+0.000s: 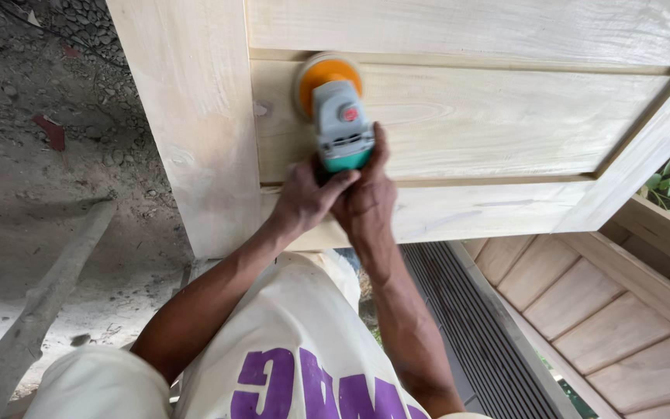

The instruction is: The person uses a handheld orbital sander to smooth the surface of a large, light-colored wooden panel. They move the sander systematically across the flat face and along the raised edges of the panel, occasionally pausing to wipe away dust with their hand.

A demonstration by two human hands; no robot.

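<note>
On the pale wood door (490, 116), far-left corner of its panel, left hand (304, 203) & right hand (366, 198), 2 in all, grip the sander (340, 124) w/ orange disc flat; tilting it could gouge the frame edge.

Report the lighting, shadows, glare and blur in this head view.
Head view: soft, even daylight, no hard glare. The pale door panel looks slightly washed out near the top. The left hand and right hand on the sander are sharp, with faint shadow beneath them. The orange disc looks slightly soft. The frame edges bow a little from wide-angle distortion.
</note>
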